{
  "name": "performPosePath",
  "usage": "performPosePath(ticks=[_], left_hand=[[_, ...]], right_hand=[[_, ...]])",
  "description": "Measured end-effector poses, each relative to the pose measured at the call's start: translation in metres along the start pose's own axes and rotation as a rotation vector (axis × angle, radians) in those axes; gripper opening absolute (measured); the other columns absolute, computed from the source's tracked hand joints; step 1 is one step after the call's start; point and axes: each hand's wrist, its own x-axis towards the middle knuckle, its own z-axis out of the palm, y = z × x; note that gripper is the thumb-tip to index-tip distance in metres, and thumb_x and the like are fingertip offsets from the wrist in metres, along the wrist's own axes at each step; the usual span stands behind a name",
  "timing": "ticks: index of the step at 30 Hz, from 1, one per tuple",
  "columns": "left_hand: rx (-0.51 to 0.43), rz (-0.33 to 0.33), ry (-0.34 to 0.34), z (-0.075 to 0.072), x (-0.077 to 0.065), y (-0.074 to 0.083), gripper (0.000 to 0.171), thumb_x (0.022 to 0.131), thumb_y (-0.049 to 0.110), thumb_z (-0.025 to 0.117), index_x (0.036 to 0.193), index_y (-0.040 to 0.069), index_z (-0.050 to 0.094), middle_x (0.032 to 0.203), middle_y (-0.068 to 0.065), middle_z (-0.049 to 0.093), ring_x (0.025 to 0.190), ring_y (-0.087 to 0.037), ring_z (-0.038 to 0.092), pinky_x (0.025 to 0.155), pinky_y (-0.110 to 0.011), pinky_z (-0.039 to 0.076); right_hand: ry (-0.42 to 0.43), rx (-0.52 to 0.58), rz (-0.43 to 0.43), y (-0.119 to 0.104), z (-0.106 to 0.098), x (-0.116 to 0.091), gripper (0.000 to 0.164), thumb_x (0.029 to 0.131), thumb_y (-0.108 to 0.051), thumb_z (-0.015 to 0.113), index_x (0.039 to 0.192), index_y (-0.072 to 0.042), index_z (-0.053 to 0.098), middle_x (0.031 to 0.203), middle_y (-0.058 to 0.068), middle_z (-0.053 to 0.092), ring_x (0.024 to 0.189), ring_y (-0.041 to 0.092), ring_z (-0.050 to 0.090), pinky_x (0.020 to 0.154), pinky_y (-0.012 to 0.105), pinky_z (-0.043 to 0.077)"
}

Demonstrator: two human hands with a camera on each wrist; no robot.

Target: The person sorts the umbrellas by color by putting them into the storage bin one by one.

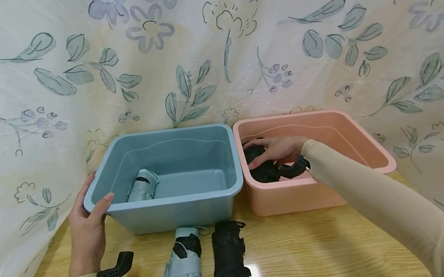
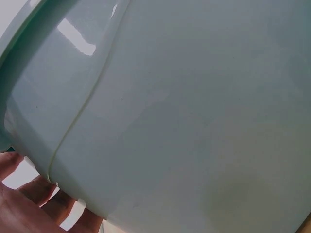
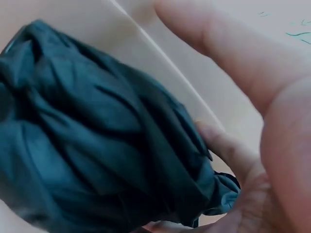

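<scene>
My left hand (image 1: 88, 227) grips the left end of the blue bin (image 1: 181, 211), thumb over the rim and fingers along the outside wall. In the left wrist view, fingers (image 2: 58, 206) lie against that wall. A folded light-blue umbrella (image 1: 142, 186) lies inside this bin. My right hand (image 1: 277, 150) reaches into the pink bin (image 1: 295, 201), over a folded black umbrella (image 3: 97, 136). The right wrist view shows its thumb (image 3: 209, 34) straight and apart from the cloth, while another finger (image 3: 221, 143) reaches the umbrella's edge.
On the wood-grain table (image 1: 308, 247), in front of the bins, lie a second light-blue umbrella (image 1: 183, 271) and a second black umbrella (image 1: 231, 265), side by side. A floral sheet (image 1: 195, 45) hangs behind and beside the bins, which stand close together.
</scene>
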Motion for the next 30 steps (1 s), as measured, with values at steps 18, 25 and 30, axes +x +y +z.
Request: performPosePath(ticks=[18,25,30], left_hand=[[0.01,-0.02,-0.002,0.0,0.003,0.001,0.066,0.102,0.012,0.062,0.159,0.028,0.035,0.161,-0.006,0.025,0.14,-0.026,0.029,0.111,-0.026,0.036],[0.018,-0.023,-0.002,-0.001,0.005,0.001,0.066,0.102,0.012,0.062,0.159,0.03,0.035,0.162,-0.006,0.025,0.141,-0.027,0.029,0.113,-0.028,0.035],[0.017,-0.028,0.004,0.0,0.005,0.0,0.066,0.102,0.012,0.062,0.159,0.029,0.035,0.163,-0.005,0.025,0.141,-0.026,0.029,0.113,-0.029,0.034]], right_hand=[[0.001,0.039,-0.119,-0.001,-0.002,0.002,0.078,0.094,-0.02,0.075,0.158,-0.021,0.031,0.153,0.016,0.039,0.118,0.04,0.056,0.096,0.056,0.051],[0.05,-0.025,-0.151,-0.012,-0.003,-0.011,0.075,0.096,-0.024,0.072,0.158,-0.015,0.032,0.151,0.013,0.046,0.124,0.041,0.055,0.103,0.057,0.045],[0.157,-0.043,-0.179,-0.021,-0.004,-0.03,0.072,0.094,-0.03,0.074,0.153,-0.009,0.038,0.152,0.016,0.044,0.125,0.037,0.056,0.105,0.053,0.044]])
